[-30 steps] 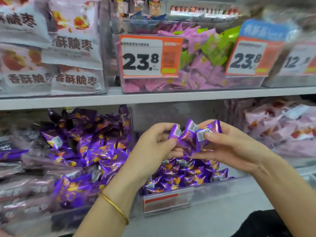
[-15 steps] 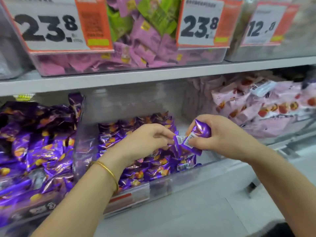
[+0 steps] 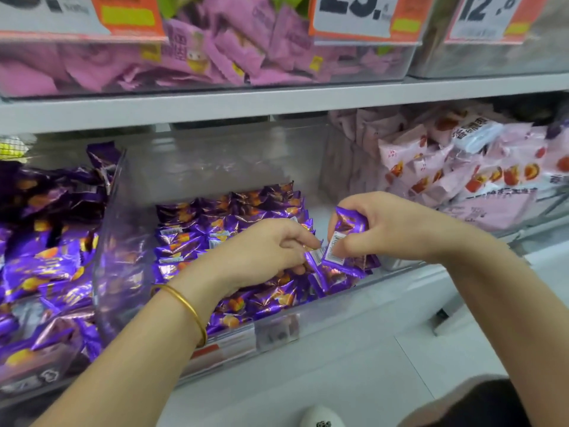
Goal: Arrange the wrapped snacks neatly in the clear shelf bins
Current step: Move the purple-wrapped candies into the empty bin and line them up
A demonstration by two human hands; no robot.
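Clear bin [image 3: 215, 161]: partly filled with rows of purple wrapped snacks [image 3: 221, 223]. Right hand [image 3: 388, 229] over front right corner of bin, fingers curled, gripping small bunch of packets [image 3: 349, 224]. Left hand [image 3: 264, 251] alongside, fingertips pinching single labelled packet [image 3: 314, 259].

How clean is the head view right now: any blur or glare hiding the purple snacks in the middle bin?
Head view: lighting is soft and even, with no hard shadows; the left hand, right hand and held snacks are fairly sharp; the price tags at the top are motion-smeared; the left wall of the bin carries purple reflections but hides little.
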